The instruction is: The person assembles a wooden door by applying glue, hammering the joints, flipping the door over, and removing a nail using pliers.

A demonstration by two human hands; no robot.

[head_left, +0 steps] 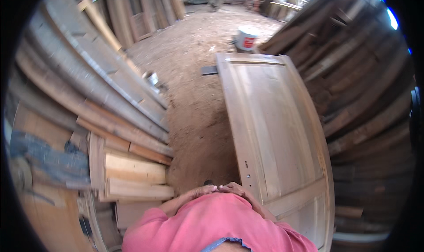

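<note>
Obs.: L hand (205, 190) and R hand (234, 189) near midline in front of pink shirt (216, 216), close tog.; can't tell if fingers are clenched, slack or gripping sth. small, as they're tiny in view and partly hidden. Door (278, 128) lies panel-side up at person's R, its L edge w/ small holes (248, 176) just beside R hand; contact unclear. Prob. laid flat so the face is within reach; dark block (210, 70) juts out at far L corner, presumably a prop keeping wood off dirt floor (194, 119). Boards (101, 97) stacked along L, likely to save space. Containers: white bucket (247, 37) w/ red label, just past door's far end, contents not visible.
</note>
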